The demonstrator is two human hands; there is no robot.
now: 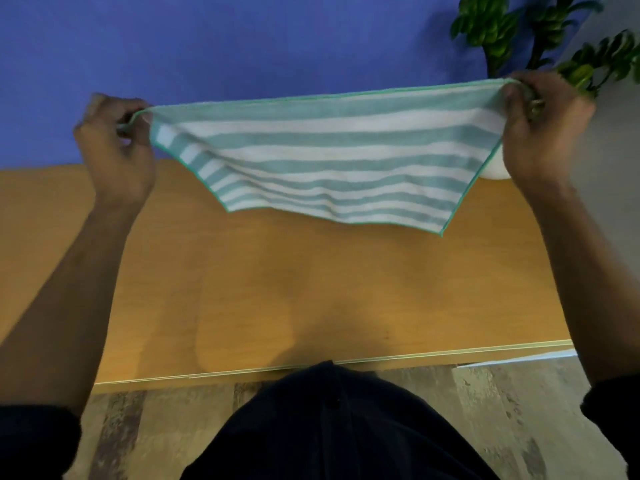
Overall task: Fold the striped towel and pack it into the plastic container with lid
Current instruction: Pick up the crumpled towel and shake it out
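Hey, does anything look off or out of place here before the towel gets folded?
One thing: no plastic container or lid is in view, and the wooden table under the striped towel is bare. The towel hangs stretched between the left hand and right hand, its left edge curled over. Nothing spilled or damaged.

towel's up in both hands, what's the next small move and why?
Probably lower it flat onto the wooden table. The striped towel hangs stretched in the air between the left hand and right hand, each pinching a top corner, with no fold visible yet. No container is in view.
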